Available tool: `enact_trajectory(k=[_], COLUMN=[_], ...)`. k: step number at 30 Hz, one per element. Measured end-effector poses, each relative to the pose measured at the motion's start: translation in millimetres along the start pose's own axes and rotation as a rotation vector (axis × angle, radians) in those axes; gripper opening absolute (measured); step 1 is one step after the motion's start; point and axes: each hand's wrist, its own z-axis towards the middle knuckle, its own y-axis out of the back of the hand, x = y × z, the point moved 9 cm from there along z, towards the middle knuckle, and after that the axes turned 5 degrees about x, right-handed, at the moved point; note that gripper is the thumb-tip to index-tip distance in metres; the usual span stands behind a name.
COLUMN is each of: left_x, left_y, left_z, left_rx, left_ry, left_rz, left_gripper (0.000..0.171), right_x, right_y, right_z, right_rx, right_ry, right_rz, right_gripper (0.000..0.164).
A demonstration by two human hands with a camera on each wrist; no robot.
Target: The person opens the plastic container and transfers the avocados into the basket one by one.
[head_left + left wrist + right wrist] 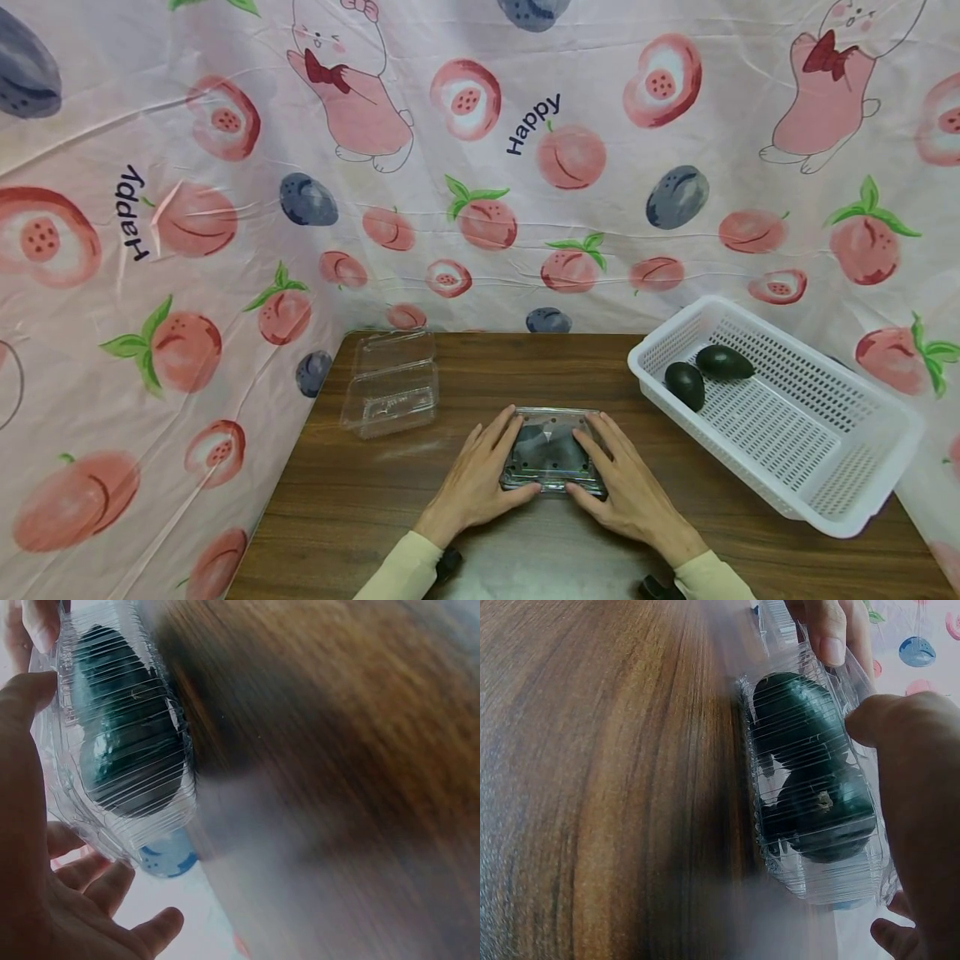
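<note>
A clear plastic clamshell box [551,485] rests closed on the table in front of me. Dark green avocados [826,825] show through its ribbed wall in both wrist views. My left hand [480,477] lies along the box's left side, thumb at the near edge and fingers spread on the lid and side. On the opposite side, my right hand [632,483] mirrors it, its thumb at the near rim and its long fingers resting over the lid. Both hands press on the box with fairly straight fingers. The undersides of the fingers are partly hidden.
Another clear clamshell [393,392] stands open at the table's back left. A white perforated basket [795,417] sits at the right, holding two avocados [723,362] in its far left corner. A fruit-printed cloth [480,192] hangs behind the wooden table [337,517].
</note>
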Motion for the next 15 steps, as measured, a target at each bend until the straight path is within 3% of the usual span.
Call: enact_trajectory(k=[10,15], left_x=[-1.0,-2.4], left_y=[1.6,2.1], left_z=[0.4,-0.1], left_rx=[-0.029,-0.036], left_ry=[-0.017,-0.012], left_rz=[0.032,0.021], left_gripper=[0.107,0.107], right_x=[-1.8,-0.4], right_y=[0.3,1.2], right_z=[0.0,0.0], right_rx=[-0.017,-0.044], right_ry=[0.016,0.041], right_rz=[-0.014,-0.013], right_gripper=[0.075,0.080])
